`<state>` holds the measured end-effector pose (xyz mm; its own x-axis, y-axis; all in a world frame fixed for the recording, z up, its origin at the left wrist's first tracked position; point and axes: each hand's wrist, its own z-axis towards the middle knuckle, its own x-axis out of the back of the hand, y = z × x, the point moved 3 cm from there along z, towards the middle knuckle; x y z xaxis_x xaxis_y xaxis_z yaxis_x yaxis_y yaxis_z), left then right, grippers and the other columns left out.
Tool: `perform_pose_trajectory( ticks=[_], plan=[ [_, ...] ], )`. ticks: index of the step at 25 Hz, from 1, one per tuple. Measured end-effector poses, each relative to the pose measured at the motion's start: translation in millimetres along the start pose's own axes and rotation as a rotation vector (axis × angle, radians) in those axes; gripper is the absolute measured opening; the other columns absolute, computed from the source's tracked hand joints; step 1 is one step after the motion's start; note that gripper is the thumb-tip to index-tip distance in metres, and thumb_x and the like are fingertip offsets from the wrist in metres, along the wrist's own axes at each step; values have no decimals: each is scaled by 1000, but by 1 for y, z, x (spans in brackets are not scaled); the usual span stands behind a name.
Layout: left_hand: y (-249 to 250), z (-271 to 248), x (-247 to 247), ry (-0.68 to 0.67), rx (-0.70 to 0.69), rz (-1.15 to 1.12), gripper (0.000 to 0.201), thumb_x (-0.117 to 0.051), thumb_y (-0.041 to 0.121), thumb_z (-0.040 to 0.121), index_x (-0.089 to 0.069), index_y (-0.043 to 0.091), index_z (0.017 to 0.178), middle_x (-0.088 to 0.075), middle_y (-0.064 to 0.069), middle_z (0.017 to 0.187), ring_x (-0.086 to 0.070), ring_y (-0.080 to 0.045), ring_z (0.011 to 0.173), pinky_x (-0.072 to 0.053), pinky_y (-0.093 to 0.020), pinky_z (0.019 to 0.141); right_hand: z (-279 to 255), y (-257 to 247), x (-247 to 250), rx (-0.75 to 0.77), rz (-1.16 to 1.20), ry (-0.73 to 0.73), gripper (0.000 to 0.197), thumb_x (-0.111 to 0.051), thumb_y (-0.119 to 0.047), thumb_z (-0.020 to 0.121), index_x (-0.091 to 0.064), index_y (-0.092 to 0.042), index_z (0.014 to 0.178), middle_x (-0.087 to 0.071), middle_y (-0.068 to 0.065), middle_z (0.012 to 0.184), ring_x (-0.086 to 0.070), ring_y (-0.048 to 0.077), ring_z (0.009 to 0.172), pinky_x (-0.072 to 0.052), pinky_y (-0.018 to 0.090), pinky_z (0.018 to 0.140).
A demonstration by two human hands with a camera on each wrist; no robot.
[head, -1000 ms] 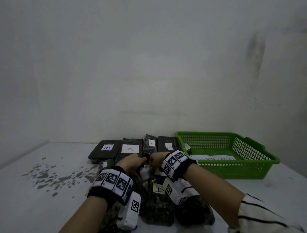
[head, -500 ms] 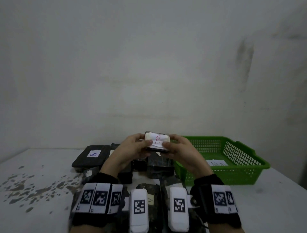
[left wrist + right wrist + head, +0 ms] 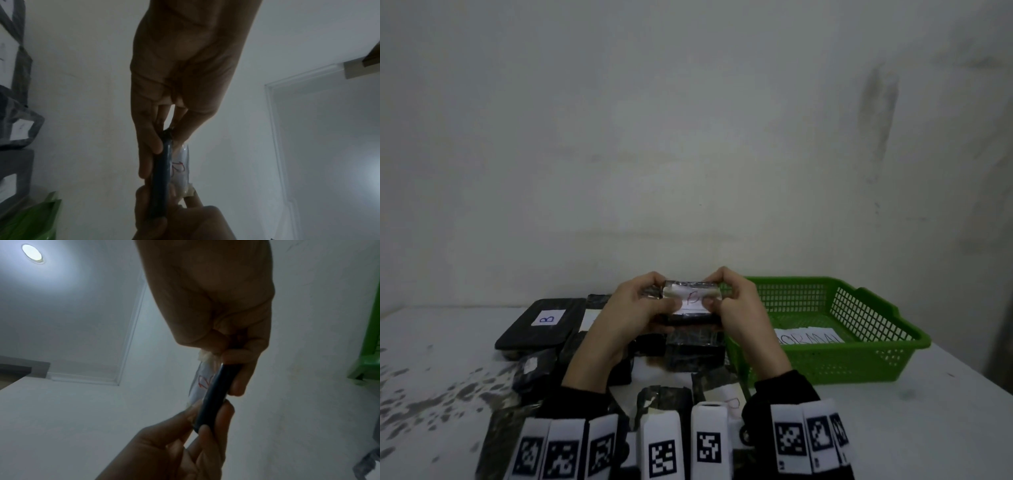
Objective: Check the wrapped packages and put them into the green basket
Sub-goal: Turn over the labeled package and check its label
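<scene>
Head view: your left hand [image 3: 630, 310] and right hand [image 3: 739, 308] hold a wrapped package [image 3: 690, 303] above the pile, just left of the green basket [image 3: 866, 356] rim. Left wrist view: your fingers [image 3: 147, 142] and thumb pinch its end. Right wrist view: your fingers [image 3: 239, 369] curl round the other end.

The right hand [image 3: 216, 308] reaches down from the top edge and pinches one end of a thin dark wrapped package [image 3: 216, 395], seen edge-on, thumb on one face and fingers [image 3: 238, 382] curled on the other. A white label with a red handwritten mark [image 3: 202, 382] lies on the package's left face, with crumpled clear tape at its upper end. The left hand [image 3: 176, 451] comes up from the bottom edge and grips the package's other end. A round ceiling lamp [image 3: 32, 254] glows at upper left, and part of the green basket [image 3: 370, 344] shows at the right edge.
</scene>
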<state>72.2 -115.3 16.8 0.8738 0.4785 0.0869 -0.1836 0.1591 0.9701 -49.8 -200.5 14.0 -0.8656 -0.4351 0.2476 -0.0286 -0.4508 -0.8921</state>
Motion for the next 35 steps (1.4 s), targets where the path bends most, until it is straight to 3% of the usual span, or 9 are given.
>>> perform_pose_trajectory(
  ticks=[5,9,13,19,22,25,28,33,35],
  plan=[
    [11,-11,13,-64,-13,-60,22,-56,0,86,-61,18,96,-65,-19,95,-69,-26,67,-59,-31,59,-12,-19,5,4,71,-217,16,-58,-8,89,-61,-22,97,-67,11,85,-64,23,62,-56,44,70],
    [24,-19,14,-47,-71,-107,15,-60,9,83,-64,16,95,-69,-16,92,-70,-21,62,-58,-23,59,-18,-29,14,102,7,-296,51,-70,-16,80,-49,-22,127,-63,9,115,-67,19,94,-56,35,84],
    [30,-24,11,-107,-123,-124,48,-70,14,57,-60,19,104,-74,-9,85,-71,-17,67,-58,-23,63,-13,-35,18,181,-17,-206,55,-75,-4,72,-54,-16,122,-65,2,113,-59,14,109,-48,35,98],
    [25,-16,13,45,-226,166,40,-76,7,69,-58,28,98,-63,-3,105,-68,-23,84,-56,-30,78,-4,-28,8,188,59,-186,50,-74,0,72,-56,-16,116,-65,10,113,-64,23,104,-51,44,93],
    [26,-17,14,-5,-239,139,47,-77,4,66,-59,28,102,-62,3,112,-71,-19,84,-54,-30,81,-3,-27,7,218,99,-186,45,-71,3,74,-57,-13,114,-66,13,112,-64,23,103,-54,40,89],
    [33,-21,16,8,-303,69,45,-77,15,56,-65,23,99,-68,1,103,-71,-15,75,-54,-24,72,-6,-31,7,284,156,-178,32,-65,5,79,-59,-12,106,-67,5,95,-64,8,74,-54,21,67],
    [37,-24,16,40,-352,37,40,-75,21,52,-67,22,91,-70,-1,92,-68,-11,66,-49,-16,59,-9,-35,4,335,150,-145,26,-65,3,80,-59,-17,96,-66,0,83,-57,6,57,-50,17,57],
    [33,-22,16,-3,-331,133,36,-72,3,71,-62,28,94,-67,-2,106,-70,-14,80,-56,-31,81,-13,-40,11,378,5,-161,39,-73,-8,77,-58,-28,107,-67,-2,105,-63,10,99,-53,25,84],
    [31,-23,12,-25,-330,213,32,-71,8,75,-59,29,95,-65,0,106,-68,-14,83,-56,-34,81,-15,-41,14,367,12,-196,49,-72,-6,77,-55,-30,116,-64,-4,110,-59,6,103,-52,21,84]
  ],
)
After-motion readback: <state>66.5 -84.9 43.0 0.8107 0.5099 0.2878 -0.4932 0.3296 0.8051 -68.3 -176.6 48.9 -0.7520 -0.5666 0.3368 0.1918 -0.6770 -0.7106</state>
